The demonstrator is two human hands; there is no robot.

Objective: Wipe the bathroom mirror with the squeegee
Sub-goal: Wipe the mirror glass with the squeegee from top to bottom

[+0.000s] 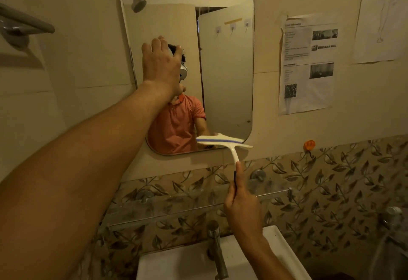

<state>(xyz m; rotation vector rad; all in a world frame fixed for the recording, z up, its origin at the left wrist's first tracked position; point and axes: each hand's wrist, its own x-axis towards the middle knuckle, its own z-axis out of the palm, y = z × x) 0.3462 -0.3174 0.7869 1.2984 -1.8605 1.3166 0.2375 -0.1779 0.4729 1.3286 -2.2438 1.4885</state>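
Right grip [241, 204], below the mirror [227, 76], holds the squeegee [224, 142] handle, blade at the mirror's bottom edge. Left grip [162, 64], fingers straight, rests on the mirror's left side. Stroke looks finished; next, lift the blade to the mirror's top.

Nothing legible. Printed sheet [308, 65] on the wall, upper right of frame, has headings and text lines too blurred to read. Its dark code-like square [290, 90] is unreadable.

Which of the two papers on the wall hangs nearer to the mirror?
The printed sheet with photos, just right of the mirror; the pencil sketch hangs farther right.
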